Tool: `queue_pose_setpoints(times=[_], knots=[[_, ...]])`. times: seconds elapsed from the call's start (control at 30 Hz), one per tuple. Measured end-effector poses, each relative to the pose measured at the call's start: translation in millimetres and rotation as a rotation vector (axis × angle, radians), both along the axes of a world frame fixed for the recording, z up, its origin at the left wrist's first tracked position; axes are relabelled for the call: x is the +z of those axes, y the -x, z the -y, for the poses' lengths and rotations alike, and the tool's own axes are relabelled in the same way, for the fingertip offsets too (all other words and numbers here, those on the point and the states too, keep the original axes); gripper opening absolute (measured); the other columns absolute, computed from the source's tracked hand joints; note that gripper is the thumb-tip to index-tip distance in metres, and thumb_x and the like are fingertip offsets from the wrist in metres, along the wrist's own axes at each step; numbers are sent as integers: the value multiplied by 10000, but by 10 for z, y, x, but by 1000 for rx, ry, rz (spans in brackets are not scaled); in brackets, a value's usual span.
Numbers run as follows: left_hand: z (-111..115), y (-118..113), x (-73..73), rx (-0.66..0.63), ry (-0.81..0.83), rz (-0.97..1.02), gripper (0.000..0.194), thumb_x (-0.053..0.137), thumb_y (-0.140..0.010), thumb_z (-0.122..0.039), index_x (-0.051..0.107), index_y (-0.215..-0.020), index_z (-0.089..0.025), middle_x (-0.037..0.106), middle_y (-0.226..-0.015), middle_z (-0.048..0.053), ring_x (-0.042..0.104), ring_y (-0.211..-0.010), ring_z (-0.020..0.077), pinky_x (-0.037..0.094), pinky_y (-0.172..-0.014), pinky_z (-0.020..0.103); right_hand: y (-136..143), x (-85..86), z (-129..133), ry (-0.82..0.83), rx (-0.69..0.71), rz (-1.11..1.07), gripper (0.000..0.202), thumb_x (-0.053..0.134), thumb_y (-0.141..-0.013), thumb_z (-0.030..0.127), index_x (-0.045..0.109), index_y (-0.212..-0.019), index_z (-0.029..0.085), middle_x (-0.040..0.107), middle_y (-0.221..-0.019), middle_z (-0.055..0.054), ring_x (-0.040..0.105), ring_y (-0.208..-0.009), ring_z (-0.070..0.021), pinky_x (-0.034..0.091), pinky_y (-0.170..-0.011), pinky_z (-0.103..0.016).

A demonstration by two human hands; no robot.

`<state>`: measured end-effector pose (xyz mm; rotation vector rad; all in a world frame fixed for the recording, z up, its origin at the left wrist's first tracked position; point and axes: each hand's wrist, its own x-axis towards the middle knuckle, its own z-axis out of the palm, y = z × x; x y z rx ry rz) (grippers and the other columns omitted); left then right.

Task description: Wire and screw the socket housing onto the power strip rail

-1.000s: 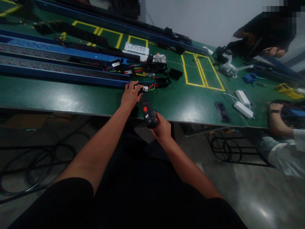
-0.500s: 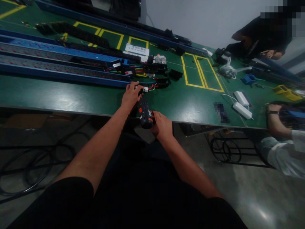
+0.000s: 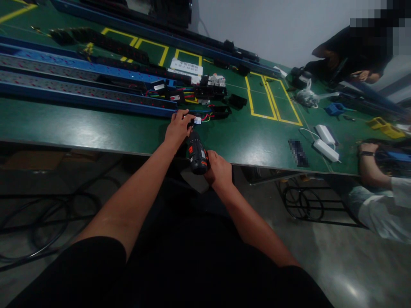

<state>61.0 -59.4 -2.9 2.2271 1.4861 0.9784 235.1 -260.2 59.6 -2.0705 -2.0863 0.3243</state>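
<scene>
My right hand (image 3: 219, 168) is wrapped round the grip of a black and orange cordless drill (image 3: 197, 157) at the table's front edge. The drill's nose points away from me, close to the fingertips of my left hand (image 3: 177, 130). Those fingers are closed on a small black-and-white electrical part (image 3: 197, 121), much of it hidden under them. Red, green and yellow wires (image 3: 208, 116) run from this part toward a black end housing (image 3: 221, 112). Left of my hand lies the end of a long blue metal channel (image 3: 128, 105). The drill's tip is too dark to make out.
More blue channels and black socket strips (image 3: 118, 46) lie along the green table (image 3: 96, 128). A loose black cover (image 3: 237, 101) sits right of the wiring. Farther right are white power adapters (image 3: 326, 149), a blue bin (image 3: 334, 108) and yellow bins (image 3: 385, 127). Two other people are at the right.
Both hands and the drill stay almost in place. The view has shifted slightly. At the far right, the other person's hands have moved a little.
</scene>
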Motion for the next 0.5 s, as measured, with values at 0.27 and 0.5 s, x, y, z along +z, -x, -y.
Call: queue_pose_setpoints(times=[0.27, 0.5], knots=[[2, -4, 11, 0, 11, -8, 539, 767, -951, -89, 751, -1436, -323, 613, -1704, 109, 591, -1576, 450, 582, -1314, 637, -3, -3, -22, -4, 4, 10, 245, 555, -1170, 265, 702, -1353, 195, 848, -1281, -156, 788, -1145, -302, 536, -886, -382], [23, -4, 16, 2, -16, -15, 550, 786, -951, -119, 749, -1454, -338, 624, -1686, 99, 588, -1574, 455, 592, -1322, 642, -3, 8, -39, -4, 14, 27, 243, 544, -1184, 270, 699, -1357, 199, 841, -1290, -160, 781, -1165, -307, 538, -890, -387]])
